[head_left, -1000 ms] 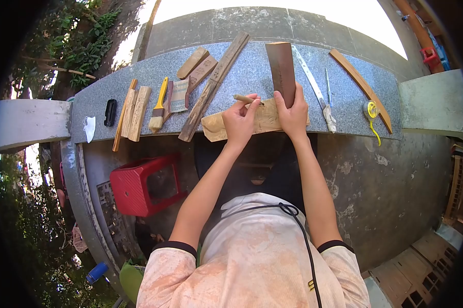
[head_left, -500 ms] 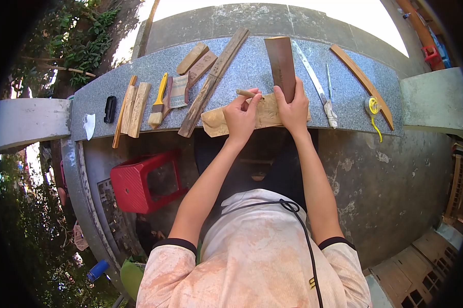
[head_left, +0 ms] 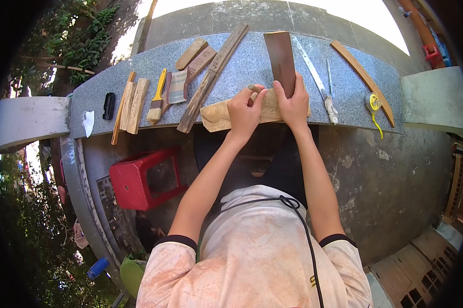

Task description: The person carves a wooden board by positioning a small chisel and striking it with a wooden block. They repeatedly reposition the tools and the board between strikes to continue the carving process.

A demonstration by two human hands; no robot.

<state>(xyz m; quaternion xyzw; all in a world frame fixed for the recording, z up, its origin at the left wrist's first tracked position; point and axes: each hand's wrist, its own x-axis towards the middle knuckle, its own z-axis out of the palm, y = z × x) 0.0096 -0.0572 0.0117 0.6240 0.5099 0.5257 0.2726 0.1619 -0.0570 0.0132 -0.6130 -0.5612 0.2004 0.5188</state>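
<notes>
Pinched between the thumb and fingers of my left hand [head_left: 245, 110] is a short, thin wooden stick [head_left: 253, 88], its lower part hidden by the fingers. My right hand [head_left: 294, 107] grips the near end of a brown strip of sandpaper [head_left: 280, 59], which points away from me with faint print on its face. The hands are close together but apart. Beneath both lies a tan, creased, flat piece [head_left: 216, 116] along the near edge of the granite table [head_left: 236, 77].
Left on the table are wood strips [head_left: 135, 105], a paintbrush [head_left: 158, 97], sandpaper-wrapped blocks [head_left: 200, 64] and a long weathered stick [head_left: 214, 77]. Rightward lie a metal blade [head_left: 311, 66] with a wrapped handle, a tape measure [head_left: 373, 101] and a wooden bar [head_left: 365, 79]. A red stool [head_left: 134, 179] stands below.
My left hand has shifted slightly right, toward the sandpaper, and turned the stick so it shows shorter. My right hand keeps its grip on the sandpaper.
</notes>
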